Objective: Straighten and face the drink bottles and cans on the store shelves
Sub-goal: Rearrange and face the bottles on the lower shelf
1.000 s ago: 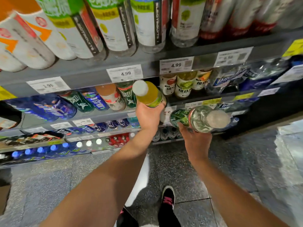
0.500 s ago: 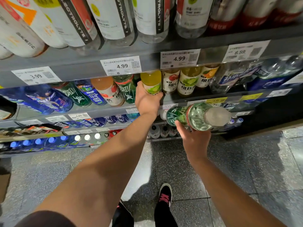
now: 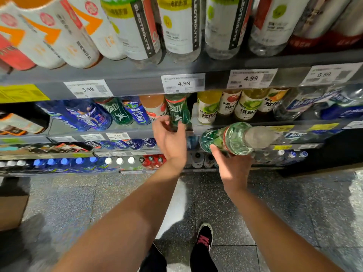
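Price tags (image 3: pixel 183 83): 3.99, 4.99, 6.59
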